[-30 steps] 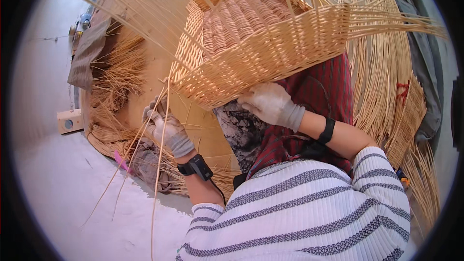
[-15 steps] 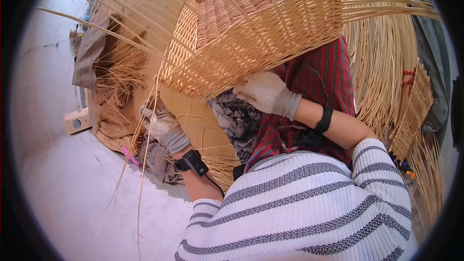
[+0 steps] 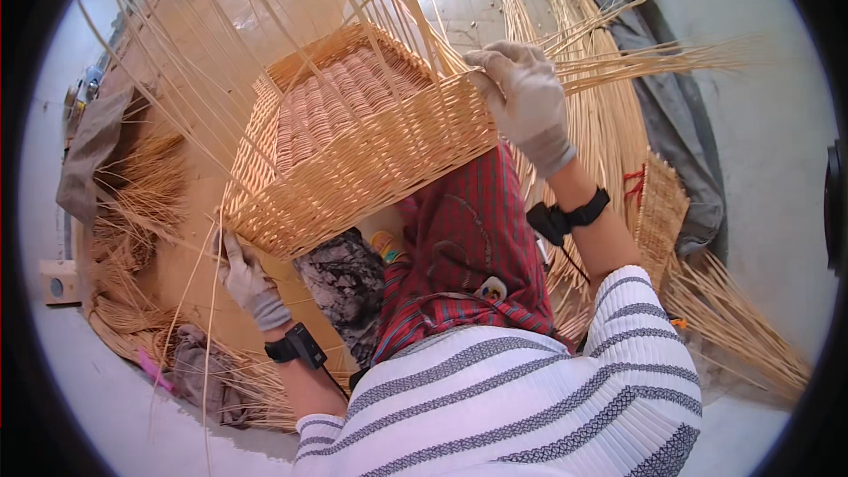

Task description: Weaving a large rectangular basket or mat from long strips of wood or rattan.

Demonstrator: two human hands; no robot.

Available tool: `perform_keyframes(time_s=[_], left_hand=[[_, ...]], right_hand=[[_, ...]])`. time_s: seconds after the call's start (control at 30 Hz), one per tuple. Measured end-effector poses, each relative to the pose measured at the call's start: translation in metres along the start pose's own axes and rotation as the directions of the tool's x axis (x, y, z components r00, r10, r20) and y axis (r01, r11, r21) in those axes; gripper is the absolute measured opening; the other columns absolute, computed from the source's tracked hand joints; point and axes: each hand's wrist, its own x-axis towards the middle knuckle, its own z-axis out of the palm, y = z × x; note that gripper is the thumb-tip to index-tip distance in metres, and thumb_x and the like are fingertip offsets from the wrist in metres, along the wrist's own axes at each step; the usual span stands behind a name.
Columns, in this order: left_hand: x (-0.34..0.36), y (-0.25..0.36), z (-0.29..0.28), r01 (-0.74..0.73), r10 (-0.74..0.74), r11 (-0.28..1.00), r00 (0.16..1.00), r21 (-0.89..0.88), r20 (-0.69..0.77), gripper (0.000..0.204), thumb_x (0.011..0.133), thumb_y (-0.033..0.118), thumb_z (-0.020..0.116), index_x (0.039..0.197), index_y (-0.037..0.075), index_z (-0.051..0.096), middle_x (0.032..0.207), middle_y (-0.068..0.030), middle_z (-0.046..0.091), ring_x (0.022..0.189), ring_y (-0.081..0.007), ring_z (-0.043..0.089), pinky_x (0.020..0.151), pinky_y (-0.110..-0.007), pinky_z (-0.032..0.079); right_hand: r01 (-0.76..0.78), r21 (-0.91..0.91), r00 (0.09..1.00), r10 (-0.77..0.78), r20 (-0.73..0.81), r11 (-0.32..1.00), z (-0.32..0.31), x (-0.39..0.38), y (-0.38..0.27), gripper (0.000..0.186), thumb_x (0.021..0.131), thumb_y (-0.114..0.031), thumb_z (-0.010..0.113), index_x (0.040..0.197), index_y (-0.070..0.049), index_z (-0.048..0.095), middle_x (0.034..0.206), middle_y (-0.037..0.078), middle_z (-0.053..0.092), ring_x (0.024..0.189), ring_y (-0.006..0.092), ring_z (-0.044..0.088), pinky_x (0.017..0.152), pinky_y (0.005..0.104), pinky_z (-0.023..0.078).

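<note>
A half-woven rectangular wicker basket [image 3: 371,146] rests tilted over my lap, with pale woven sides and a pinkish-brown base [image 3: 340,102]. Long unwoven stakes stand up from its rim. My gloved right hand [image 3: 523,102] is closed around the right corner, its thumb side against the weave. At the lower left corner, my gloved left hand [image 3: 247,281] grips the basket's edge; its fingertips are partly hidden there. Loose wicker strands [image 3: 210,336] hang down beside that hand.
Bundles of long wicker rods [image 3: 592,115] lie on the right, near a small woven mat [image 3: 661,212]. Tangled wicker offcuts [image 3: 141,199] and grey cloth [image 3: 97,150] are on the left. A white box [image 3: 60,281] sits by the left wall.
My right hand has moved from under the basket's lower edge up to its right corner. Basket and left hand now appear further left and lower, as the whole view has shifted too.
</note>
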Motion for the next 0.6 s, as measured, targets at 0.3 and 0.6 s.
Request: perform_keyframes(time_s=[0.3,0.6], left_hand=[[0.011,-0.001,0.004,-0.144,0.138,0.98,0.989,0.138,0.053,0.032,0.099,0.012,0.072,0.128,-0.001,0.065,0.118,-0.0101,0.072,0.103,-0.016,0.066,0.091,-0.029,0.057],[0.016,0.0,0.001,-0.128,0.106,0.985,0.978,0.115,0.179,0.04,0.099,0.017,0.074,0.135,0.002,0.065,0.121,-0.0047,0.07,0.1,-0.0103,0.063,0.084,-0.025,0.054]], right_hand=[[0.111,0.133,0.897,-0.157,0.413,0.985,0.017,0.043,0.028,0.012,0.092,-0.019,0.064,0.096,-0.013,0.074,0.094,0.01,0.071,0.095,0.0347,0.067,0.088,0.0465,0.05],[0.307,-0.222,0.872,-0.367,-0.322,0.925,0.017,0.235,-0.061,0.015,0.087,-0.025,0.067,0.077,-0.018,0.075,0.08,0.006,0.07,0.092,0.0288,0.064,0.089,0.0446,0.046]])
